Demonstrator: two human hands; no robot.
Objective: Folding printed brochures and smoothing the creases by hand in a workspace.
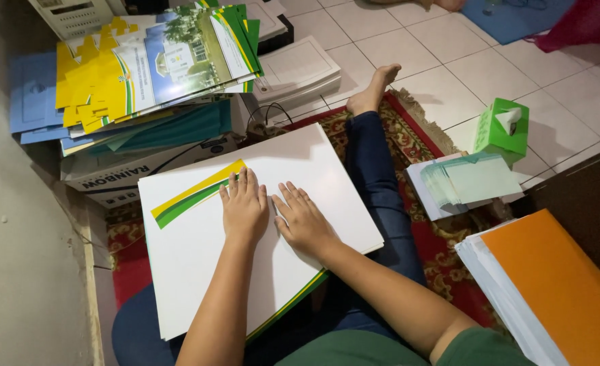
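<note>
Both palms pressed flat on white folded card sheet (pixel 259 230), laid across lap. Left hand (pixel 244 207) fingers spread straight, nothing gripped; tips just touching yellow-green stripe (pixel 195 193). Right hand (pixel 305 220) fingers likewise extended, released, side by side with left. Beyond fingertips: stack of printed folders (pixel 154 64) on cardboard box (pixel 120 177). Well right of fingers: green tissue box (pixel 501 129), orange folder (pixel 551 285).
</note>
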